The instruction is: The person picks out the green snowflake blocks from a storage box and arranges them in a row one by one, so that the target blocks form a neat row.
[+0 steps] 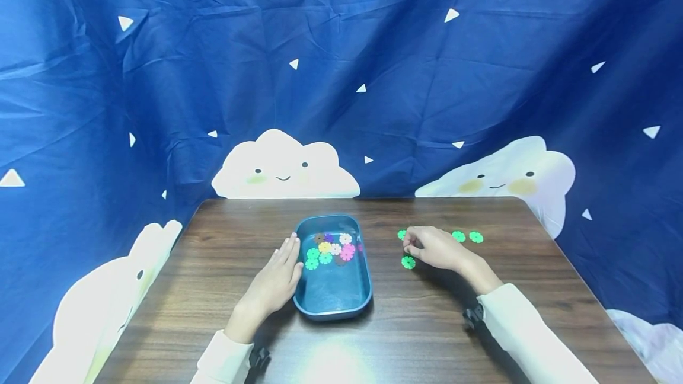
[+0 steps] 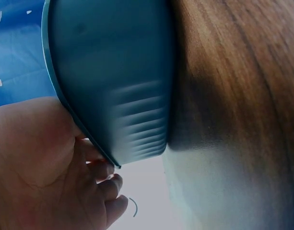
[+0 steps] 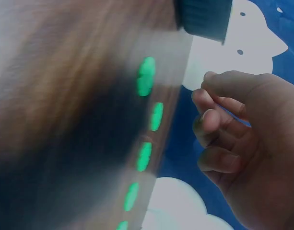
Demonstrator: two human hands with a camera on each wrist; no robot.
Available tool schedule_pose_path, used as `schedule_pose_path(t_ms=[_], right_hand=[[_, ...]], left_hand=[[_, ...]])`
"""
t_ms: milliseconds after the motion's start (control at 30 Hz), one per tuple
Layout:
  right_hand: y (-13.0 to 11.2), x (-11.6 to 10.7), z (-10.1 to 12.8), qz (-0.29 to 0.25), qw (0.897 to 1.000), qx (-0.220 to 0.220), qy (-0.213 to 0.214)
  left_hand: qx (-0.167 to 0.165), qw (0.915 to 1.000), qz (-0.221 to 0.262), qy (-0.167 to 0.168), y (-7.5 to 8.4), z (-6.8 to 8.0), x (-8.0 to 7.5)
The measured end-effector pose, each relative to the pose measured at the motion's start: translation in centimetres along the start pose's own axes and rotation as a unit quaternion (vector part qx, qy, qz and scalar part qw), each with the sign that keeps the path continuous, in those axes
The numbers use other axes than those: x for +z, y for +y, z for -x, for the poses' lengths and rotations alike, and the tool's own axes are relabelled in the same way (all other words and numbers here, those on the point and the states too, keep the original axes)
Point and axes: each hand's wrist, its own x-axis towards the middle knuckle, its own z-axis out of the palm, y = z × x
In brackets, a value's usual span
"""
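A dark teal tray [image 1: 331, 295] stands on the table with several flower-shaped plastic discs [image 1: 335, 249] inside, in green, yellow, white, pink, brown and purple. Along its left side lies my left hand [image 1: 273, 282], fingers straight against the rim. The left wrist view shows the palm beside the tray's ribbed outer wall [image 2: 113, 86]. To the right of the tray, my right hand [image 1: 437, 248] hovers over green discs, its fingers loosely bent. I see nothing between thumb and fingers in the right wrist view. One green disc [image 1: 408, 262] lies just below its fingertips.
More green discs [image 1: 458, 236] form a row beyond the right hand; part of it is hidden by that hand. The wooden table [image 1: 240, 218] ends at a blue curtain [image 1: 341, 105] with cloud prints.
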Motion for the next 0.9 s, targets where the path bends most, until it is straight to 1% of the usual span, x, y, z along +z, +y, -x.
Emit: schedule_pose_path(t_ms=[167, 400, 700, 900], right_hand=[[-1.9, -0.8, -1.4, 0.001, 1.0, -0.011, -0.004], [-5.3, -1.2, -3.6, 0.011, 0.998, -0.053, -0.011], [-9.7, -1.5, -6.8, 0.031, 0.994, -0.097, -0.045], [-12.4, -1.4, -8.7, 0.049, 0.989, -0.121, -0.07]], left_hand=[[0.0, 1.0, 0.0, 0.002, 0.0, -0.1, -0.1], [0.001, 1.0, 0.001, -0.002, -0.1, -0.2, 0.1], [-0.002, 0.9999, -0.011, -0.003, 0.0, -0.1, 0.1], [-0.001, 1.0, -0.002, -0.003, 0.0, -0.2, 0.1]])
